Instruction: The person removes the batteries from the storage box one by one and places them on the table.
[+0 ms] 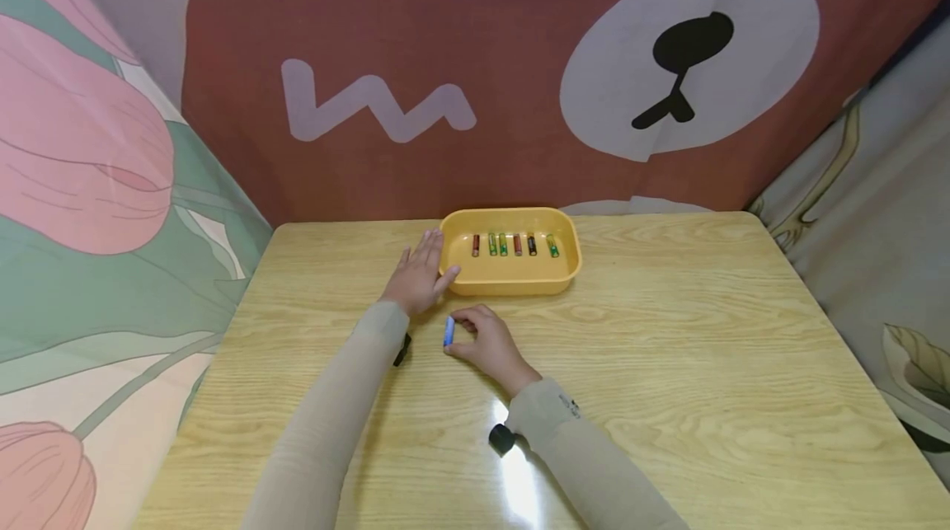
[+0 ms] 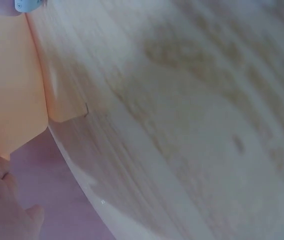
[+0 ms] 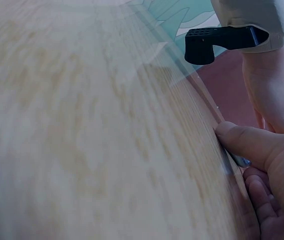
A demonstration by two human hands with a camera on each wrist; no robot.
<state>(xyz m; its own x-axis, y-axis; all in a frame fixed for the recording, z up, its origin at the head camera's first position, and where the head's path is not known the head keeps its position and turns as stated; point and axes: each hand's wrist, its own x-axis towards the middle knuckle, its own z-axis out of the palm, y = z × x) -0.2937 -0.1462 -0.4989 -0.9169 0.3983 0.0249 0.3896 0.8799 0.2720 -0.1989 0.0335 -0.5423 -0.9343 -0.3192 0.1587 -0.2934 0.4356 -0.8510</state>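
A blue battery [image 1: 449, 330] is pinched between the thumb and fingers of my right hand [image 1: 490, 347], just in front of the tray's left end. In the right wrist view, my thumb and fingers hide most of that battery [image 3: 241, 161]. My left hand [image 1: 419, 274] lies against the left side of a yellow plastic tray [image 1: 512, 279], its fingers straight along the rim. Inside the tray several batteries stand in a loose row: a red one [image 1: 476, 246], green ones [image 1: 503, 245] and a black one [image 1: 531, 245] among them.
The wood-grain table [image 1: 668, 365] reaches back to a reddish-brown cloth [image 1: 371, 175] with a bear print, right behind the tray. Patterned cloths hang at both sides. A black wrist camera [image 1: 501, 439] sits by my right cuff.
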